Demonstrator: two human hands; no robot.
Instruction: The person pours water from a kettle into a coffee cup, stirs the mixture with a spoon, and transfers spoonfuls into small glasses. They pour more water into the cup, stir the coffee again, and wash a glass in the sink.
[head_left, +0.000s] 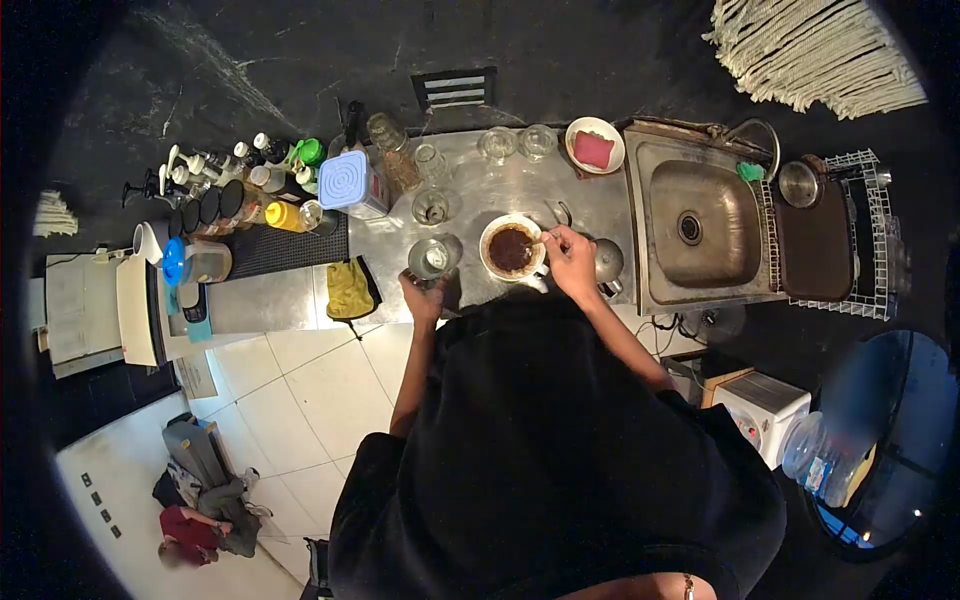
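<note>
A white cup (512, 248) with dark brown coffee grounds inside stands on the steel counter (480, 185). My right hand (570, 262) is closed on a thin spoon (540, 239) that reaches into the grounds. To the left of the cup, my left hand (421, 297) is at the counter's front edge, against the near side of a clear glass (430, 258); its fingers are too small to make out, so I cannot tell if they grip the glass. A metal kettle (608, 262) sits just right of my right hand.
More glasses (432, 205) stand behind. A white bowl (595, 145) holds a red sponge, left of the sink (705, 225). Bottles and a blue-lidded tub (346, 182) crowd the left, near a yellow cloth (350, 290). A seated person (195, 530) is far off at lower left.
</note>
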